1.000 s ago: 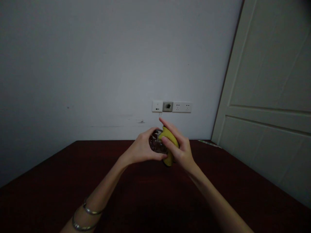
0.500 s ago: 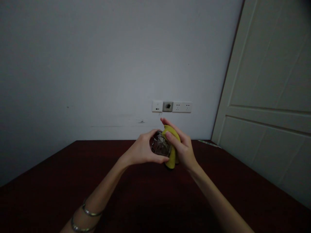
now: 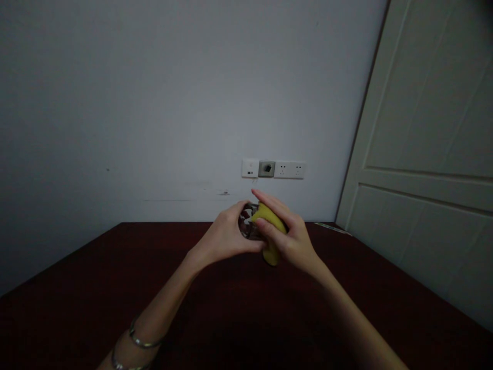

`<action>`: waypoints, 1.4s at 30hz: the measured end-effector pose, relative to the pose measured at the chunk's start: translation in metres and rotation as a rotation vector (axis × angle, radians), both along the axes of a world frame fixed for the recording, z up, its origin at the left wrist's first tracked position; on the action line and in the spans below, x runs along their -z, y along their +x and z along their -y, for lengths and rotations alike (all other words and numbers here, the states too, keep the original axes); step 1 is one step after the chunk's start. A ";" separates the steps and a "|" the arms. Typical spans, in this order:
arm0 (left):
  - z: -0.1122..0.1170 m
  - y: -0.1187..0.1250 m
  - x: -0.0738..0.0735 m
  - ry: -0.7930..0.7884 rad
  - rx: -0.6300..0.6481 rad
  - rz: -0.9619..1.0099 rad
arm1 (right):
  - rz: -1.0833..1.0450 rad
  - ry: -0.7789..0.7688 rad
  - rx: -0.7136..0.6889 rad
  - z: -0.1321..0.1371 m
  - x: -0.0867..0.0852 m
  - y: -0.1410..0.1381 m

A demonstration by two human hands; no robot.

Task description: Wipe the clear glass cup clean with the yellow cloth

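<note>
My left hand (image 3: 228, 232) is wrapped round a clear glass (image 3: 246, 221) with a faceted look, thumb below and fingers over the top. Pressed against the right side of the glass is a yellow cloth (image 3: 269, 220), folded in my right hand (image 3: 295, 239). The right thumb lies over the cloth and its fingers stretch along the far side. A lower fold of the cloth hangs beneath the hands. Both hands are held above the dark red table (image 3: 239, 318). Much of the glass is hidden by the cloth and fingers.
Behind the table rises a pale wall (image 3: 173, 103) with a row of sockets (image 3: 289, 170) and a grey wall plate (image 3: 266, 168). A white panelled door (image 3: 423, 128) stands at the right. A thin flat strip (image 3: 333, 228) lies at the table's back right edge.
My right hand and the cloth have moved slightly left over the glass, covering more of it. The glass has turned a little in my left hand.
</note>
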State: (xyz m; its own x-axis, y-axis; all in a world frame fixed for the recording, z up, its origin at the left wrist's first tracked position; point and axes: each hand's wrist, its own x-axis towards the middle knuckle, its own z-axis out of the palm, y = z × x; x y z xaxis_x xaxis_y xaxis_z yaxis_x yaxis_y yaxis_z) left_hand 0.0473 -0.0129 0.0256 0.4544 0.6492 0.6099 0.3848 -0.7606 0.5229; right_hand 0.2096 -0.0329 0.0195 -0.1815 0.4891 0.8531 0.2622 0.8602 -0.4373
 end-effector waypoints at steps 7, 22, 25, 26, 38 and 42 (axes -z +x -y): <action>-0.003 0.002 -0.003 0.098 -0.109 -0.004 | 0.178 0.139 -0.059 -0.001 0.006 -0.001; 0.003 -0.007 -0.009 -0.247 0.199 0.119 | -0.089 0.007 -0.144 0.003 0.001 -0.003; 0.004 -0.007 -0.010 -0.306 0.251 0.186 | -0.042 0.074 -0.146 0.008 -0.001 -0.005; 0.004 -0.007 -0.010 -0.329 0.271 0.194 | -0.050 0.074 -0.139 0.008 -0.001 -0.006; -0.001 -0.008 -0.006 -0.447 0.455 0.324 | -0.055 0.133 -0.137 0.013 -0.004 -0.008; 0.001 -0.007 -0.007 -0.492 0.483 0.330 | -0.179 0.017 -0.150 0.008 -0.001 -0.011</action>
